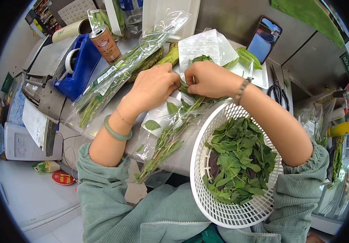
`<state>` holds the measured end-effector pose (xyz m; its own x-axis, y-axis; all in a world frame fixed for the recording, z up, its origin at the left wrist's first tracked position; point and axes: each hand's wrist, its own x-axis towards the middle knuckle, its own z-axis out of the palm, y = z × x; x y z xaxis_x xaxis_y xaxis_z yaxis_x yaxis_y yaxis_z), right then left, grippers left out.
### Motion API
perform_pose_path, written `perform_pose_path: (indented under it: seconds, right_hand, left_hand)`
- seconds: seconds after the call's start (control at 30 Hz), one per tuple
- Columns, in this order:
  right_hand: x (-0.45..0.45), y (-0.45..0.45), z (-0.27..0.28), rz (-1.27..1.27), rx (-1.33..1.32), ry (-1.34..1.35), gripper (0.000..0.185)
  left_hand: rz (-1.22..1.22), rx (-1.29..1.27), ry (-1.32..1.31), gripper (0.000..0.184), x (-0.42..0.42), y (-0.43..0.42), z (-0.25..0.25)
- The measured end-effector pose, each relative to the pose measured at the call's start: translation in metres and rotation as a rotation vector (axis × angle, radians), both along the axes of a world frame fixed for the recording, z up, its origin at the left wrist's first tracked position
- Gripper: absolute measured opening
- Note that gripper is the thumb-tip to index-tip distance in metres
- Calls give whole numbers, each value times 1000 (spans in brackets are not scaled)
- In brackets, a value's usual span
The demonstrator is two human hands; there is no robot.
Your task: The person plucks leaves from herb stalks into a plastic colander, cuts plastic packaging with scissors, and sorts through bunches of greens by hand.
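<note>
My left hand (pixel 155 84) and my right hand (pixel 211 80) are close together above the counter, both with curled, pinching fingers. Green herb leaves (pixel 202 59) show at my right fingertips, with more of the plant below that hand. What my left fingers pinch is hidden behind the knuckles. Under my hands, a bunch of leafy herb stems (pixel 167 139) lies on clear plastic, cut ends toward me. A white perforated basket (pixel 197 170) sits against my body below my right forearm, holding a heap of loose green leaves (pixel 241 160).
Left of my hands lie wrapped long greens (pixel 113 73), a coffee can (pixel 105 45) and a blue tape dispenser (pixel 77 73). Behind are a printed paper (pixel 198 46) and a leaning phone (pixel 264 40). Black-handled scissors (pixel 278 93) lie at the right. A wrapping machine (pixel 47 95) stands left.
</note>
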<state>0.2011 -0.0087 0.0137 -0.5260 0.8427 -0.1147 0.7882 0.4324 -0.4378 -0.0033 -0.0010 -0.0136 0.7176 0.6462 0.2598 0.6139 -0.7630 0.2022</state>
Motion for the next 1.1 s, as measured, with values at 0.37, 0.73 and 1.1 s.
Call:
perform_pose_path:
  seconds: [0.37, 0.73, 1.1]
  right_hand:
    - [9, 6, 16, -292, -624, 762, 11]
    - [6, 0, 21, -357, -580, 1036, 18]
    - [7, 0, 24, -397, -599, 1070, 20]
  left_hand:
    - [-104, -111, -102, 13, -2, -4, 4]
    - [34, -724, -554, 17, -6, 6, 21]
    - [-103, -950, -830, 19, -9, 10, 19]
